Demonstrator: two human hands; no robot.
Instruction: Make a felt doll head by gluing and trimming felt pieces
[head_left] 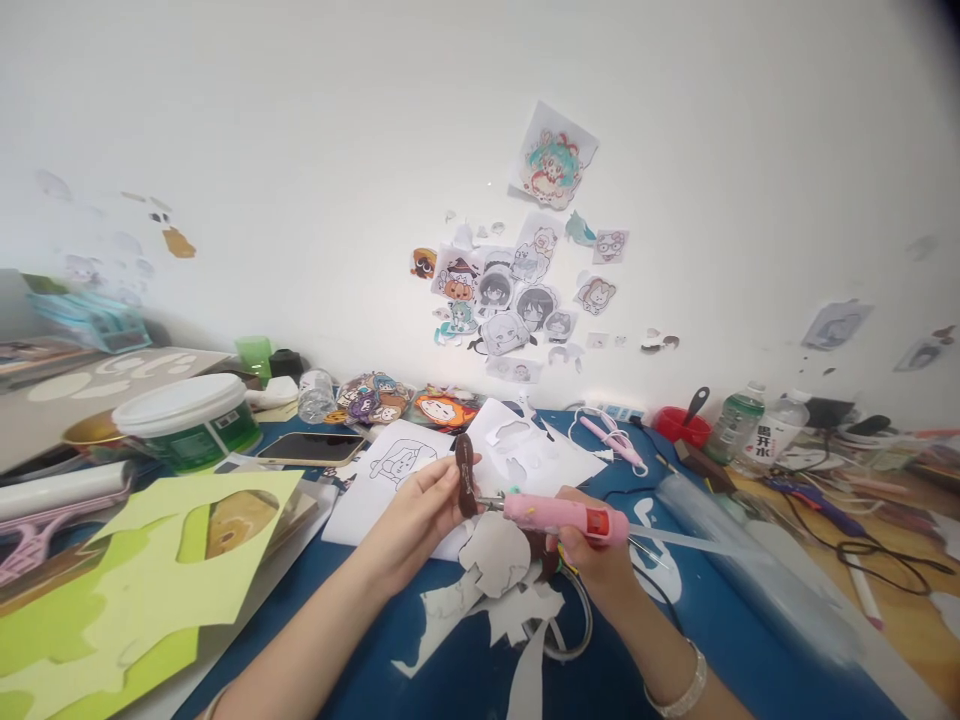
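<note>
My left hand pinches a small dark brown cutout piece and holds it upright. In my right hand is a pink glue gun, its metal nozzle at the brown piece's lower right edge; whether they touch I cannot tell. A clear glue stick sticks out of the gun's rear. Beneath the hands lie a rounded grey cutout and white paper scraps. Behind my left hand is a sheet with a line drawing.
Yellow-green card sheets and a white-lidded tub are on the left, near a phone. Bottles, a red bowl and cables are to the right. Paper pictures cover part of the wall.
</note>
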